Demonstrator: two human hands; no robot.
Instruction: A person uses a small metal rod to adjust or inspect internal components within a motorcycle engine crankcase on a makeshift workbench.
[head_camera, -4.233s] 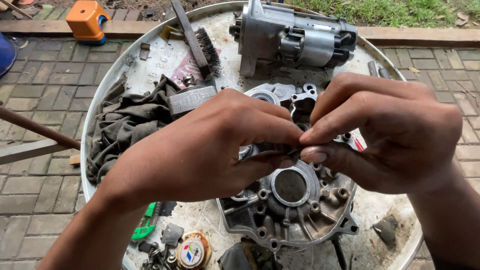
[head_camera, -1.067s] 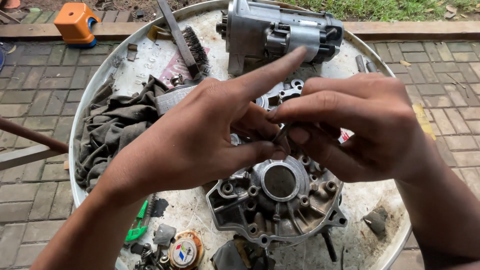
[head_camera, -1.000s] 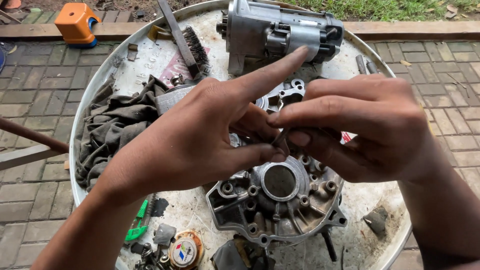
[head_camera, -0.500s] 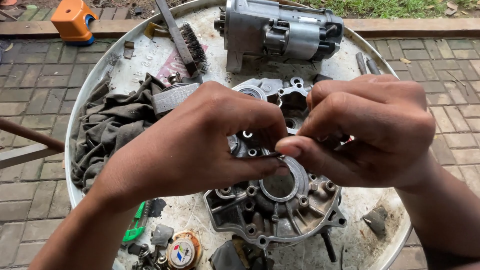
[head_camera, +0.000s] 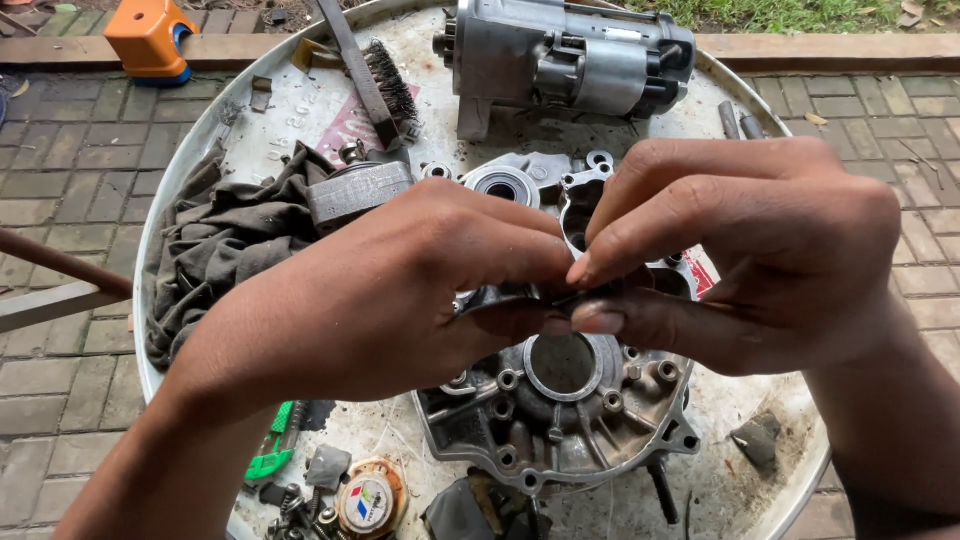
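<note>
Between both sets of fingertips, a small dark part (head_camera: 560, 297) is pinched, held just above the grey engine casing (head_camera: 560, 420). Left hand (head_camera: 400, 290) and right hand (head_camera: 740, 250) press together over it. Keep the grip firm above the round tray (head_camera: 190, 150), so a dropped part stays contained.

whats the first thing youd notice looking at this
Two bare hands, the left hand and right hand, meet at centre frame and pinch some small dark part between their fingertips; what it is cannot be told. Right beneath them lies a grey cast metal housing with a round bore, on a round white tray. At the tray's far edge rests a silver motor unit, with a dirty rag to the left.
</note>
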